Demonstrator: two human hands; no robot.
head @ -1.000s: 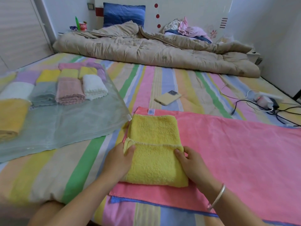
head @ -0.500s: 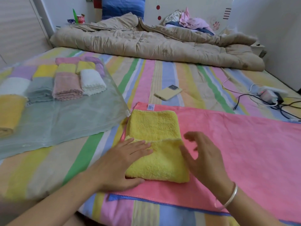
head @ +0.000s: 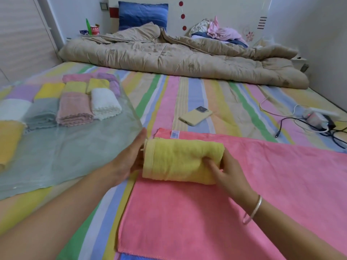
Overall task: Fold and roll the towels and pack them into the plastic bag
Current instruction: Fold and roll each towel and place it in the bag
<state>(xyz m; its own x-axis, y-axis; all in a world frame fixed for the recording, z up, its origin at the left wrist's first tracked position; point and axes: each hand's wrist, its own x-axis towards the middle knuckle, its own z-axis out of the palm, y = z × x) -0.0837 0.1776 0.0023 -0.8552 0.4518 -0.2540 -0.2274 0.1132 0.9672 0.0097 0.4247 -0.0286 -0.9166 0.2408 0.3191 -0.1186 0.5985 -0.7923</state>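
One rolled yellow towel lay at the far left corner of one spread pink towel. The left hand pressed flat against its left end, fingers straight. The right hand gripped its right end. One plastic bag by the left edge of the bed held at least ten packed towels.

Daylit bedroom — a bed under a striped sheet.
A beige quilt lies bunched before a blue pillow and a white headboard — white walls around.
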